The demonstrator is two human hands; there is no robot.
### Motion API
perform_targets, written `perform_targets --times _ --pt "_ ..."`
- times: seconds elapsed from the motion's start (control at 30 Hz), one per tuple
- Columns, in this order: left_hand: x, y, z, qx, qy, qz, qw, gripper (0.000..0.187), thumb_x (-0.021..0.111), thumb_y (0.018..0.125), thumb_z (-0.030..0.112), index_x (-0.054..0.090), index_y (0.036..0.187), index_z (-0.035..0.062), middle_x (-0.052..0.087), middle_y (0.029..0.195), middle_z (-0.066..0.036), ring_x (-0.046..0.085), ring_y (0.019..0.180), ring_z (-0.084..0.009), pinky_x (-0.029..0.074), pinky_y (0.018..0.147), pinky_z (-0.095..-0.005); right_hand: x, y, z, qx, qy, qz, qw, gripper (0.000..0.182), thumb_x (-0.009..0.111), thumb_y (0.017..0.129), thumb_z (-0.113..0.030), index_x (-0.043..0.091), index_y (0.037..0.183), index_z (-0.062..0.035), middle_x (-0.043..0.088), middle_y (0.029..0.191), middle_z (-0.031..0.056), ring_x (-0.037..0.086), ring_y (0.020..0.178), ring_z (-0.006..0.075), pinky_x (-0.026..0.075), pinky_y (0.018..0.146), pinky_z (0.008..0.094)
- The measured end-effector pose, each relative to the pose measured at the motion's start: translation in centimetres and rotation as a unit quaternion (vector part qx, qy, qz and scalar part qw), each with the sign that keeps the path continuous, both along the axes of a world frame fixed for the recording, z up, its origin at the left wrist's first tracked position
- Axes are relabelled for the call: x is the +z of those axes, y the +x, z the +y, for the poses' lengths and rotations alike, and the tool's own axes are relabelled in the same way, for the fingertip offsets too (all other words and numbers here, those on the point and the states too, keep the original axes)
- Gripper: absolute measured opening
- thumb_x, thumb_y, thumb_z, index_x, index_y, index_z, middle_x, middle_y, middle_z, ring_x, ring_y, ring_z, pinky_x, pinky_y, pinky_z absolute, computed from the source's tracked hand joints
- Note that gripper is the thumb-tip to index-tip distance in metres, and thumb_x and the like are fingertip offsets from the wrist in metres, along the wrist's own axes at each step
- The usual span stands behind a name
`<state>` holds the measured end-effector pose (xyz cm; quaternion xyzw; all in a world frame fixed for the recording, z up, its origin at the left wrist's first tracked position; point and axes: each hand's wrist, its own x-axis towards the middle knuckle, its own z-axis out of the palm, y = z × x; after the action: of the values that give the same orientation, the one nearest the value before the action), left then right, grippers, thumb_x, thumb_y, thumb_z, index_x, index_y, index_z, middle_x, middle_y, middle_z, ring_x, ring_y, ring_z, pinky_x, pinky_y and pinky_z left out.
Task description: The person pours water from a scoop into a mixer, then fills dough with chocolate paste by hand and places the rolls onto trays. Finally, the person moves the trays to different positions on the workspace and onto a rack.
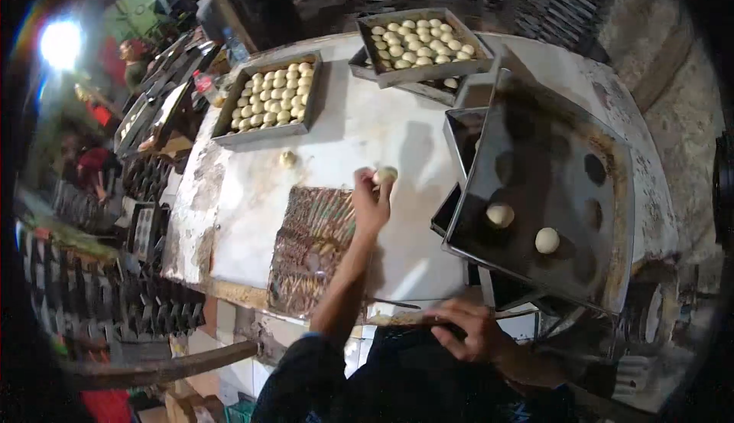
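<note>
My left hand reaches out over the white tabletop, fingers closed round a pale dough ball. Below and left of it lies a brown, streaked, roughly rectangular slab; I cannot make out its material. Another small dough ball rests on the table beyond the slab. My right hand hovers by the front edge, fingers loosely apart, with nothing visible in them. To its upper right, a large dark baking tray carries two dough balls, one left and one nearer me.
Filled trays of dough balls stand at the back left and back centre, the latter stacked on another tray. More metal pans sit beneath the large tray. A plastic bottle is at the far left edge. People and stacked pans are further left.
</note>
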<state>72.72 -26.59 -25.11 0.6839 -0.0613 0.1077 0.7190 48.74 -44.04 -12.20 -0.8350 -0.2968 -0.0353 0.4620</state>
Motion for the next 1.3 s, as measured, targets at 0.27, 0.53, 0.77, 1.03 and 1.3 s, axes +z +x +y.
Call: perform_targets --times 0.27,0.53,0.77,1.03,1.3 --pt "12.0 -24.1 -0.5 -0.108 0.345 -0.095 0.928 0.074 0.077 0.072 0.012 0.041 0.136 -0.0015 0.054 0.126 -0.022 0.057 0.109 -0.0329 0.048 0.088 -0.04 -2.8 1.1 -1.1 0.024 0.25 0.271 0.929 0.035 0.062 0.091 -0.009 0.055 0.119 0.0084 0.061 0.105 0.0115 0.061 0.097 0.0149 0.053 0.079 0.0285" --pt "13.1 -30.4 -3.4 0.072 -0.062 0.025 0.995 0.036 0.055 0.094 0.007 0.053 0.128 -0.0034 0.051 0.104 -0.008 0.053 0.096 -0.0141 0.045 0.083 -0.0256 2.0 -1.9 -1.0 0.112 0.157 -0.084 0.978 0.056 0.072 0.079 -0.017 0.053 0.128 -0.0003 0.052 0.129 0.0225 0.053 0.117 0.0362 0.045 0.097 0.0394" --pt "12.9 -36.0 -2.1 0.094 0.043 -0.123 0.987 0.057 0.051 0.095 0.031 0.038 0.139 -0.0043 0.046 0.129 -0.021 0.044 0.12 -0.0305 0.035 0.1 -0.0371 1.5 -6.0 4.7 0.016 0.238 -0.092 0.967 0.031 0.053 0.095 -0.026 0.061 0.102 0.0031 0.067 0.087 0.0151 0.068 0.077 0.0244 0.052 0.065 0.0331" --pt "10.9 -44.1 10.0 0.184 -0.058 0.102 0.976 0.037 0.05 0.099 0.022 0.053 0.125 -0.0052 0.063 0.108 -0.008 0.058 0.1 -0.0142 0.047 0.087 -0.0304 -6.7 -8.7 20.0 0.077 0.155 -0.105 0.979 0.03 0.048 0.095 -0.026 0.062 0.101 -0.0004 0.051 0.088 0.0182 0.059 0.082 0.0309 0.048 0.065 0.0376" --pt "1.9 -47.3 16.4 0.032 -0.464 0.188 0.865 0.045 0.053 0.096 0.033 0.051 0.122 -0.0039 0.059 0.121 -0.015 0.058 0.111 -0.025 0.046 0.097 -0.0363 -8.1 -11.5 23.8 0.101 0.142 0.103 0.979 0.033 0.045 0.095 -0.028 0.064 0.092 -0.0008 0.06 0.083 0.0117 0.058 0.078 0.0254 0.045 0.076 0.033"
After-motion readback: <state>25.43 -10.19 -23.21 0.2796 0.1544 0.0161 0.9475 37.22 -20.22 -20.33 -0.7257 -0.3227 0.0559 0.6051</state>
